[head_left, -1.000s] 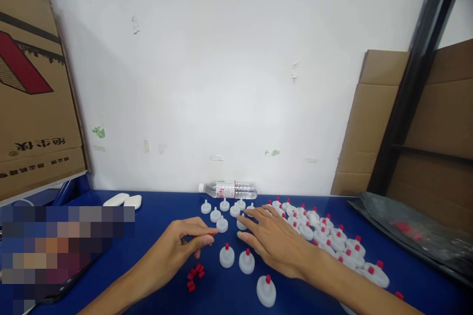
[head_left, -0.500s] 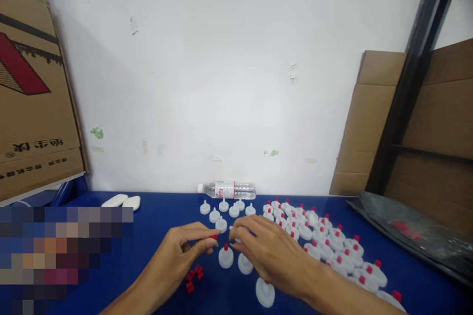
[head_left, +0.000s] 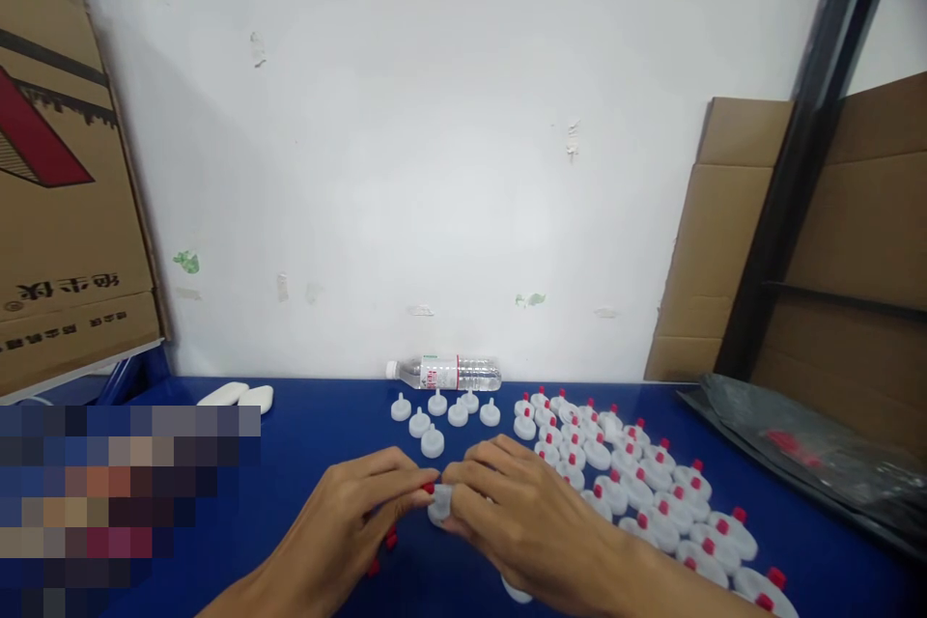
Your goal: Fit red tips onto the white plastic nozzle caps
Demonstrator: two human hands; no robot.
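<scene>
My right hand (head_left: 521,517) grips a white plastic cap (head_left: 438,504) just above the blue table (head_left: 319,444). My left hand (head_left: 354,526) pinches a small red tip (head_left: 429,488) against the top of that cap. Both hands meet at the table's middle front. Beyond them stand several bare white caps (head_left: 433,441) without tips. To the right lies a crowd of white caps with red tips (head_left: 637,488). A few loose red tips (head_left: 389,541) lie under my left hand, mostly hidden.
A clear water bottle (head_left: 445,373) lies on its side by the white wall. Two white oblong pieces (head_left: 236,396) rest at the back left. Cardboard boxes (head_left: 58,164) stand left and right (head_left: 832,241). A dark plastic bag (head_left: 797,449) lies at the right.
My right hand drew back from the bare caps with one white cap in it. Both hands came together, and the left hand's red tip now meets that cap.
</scene>
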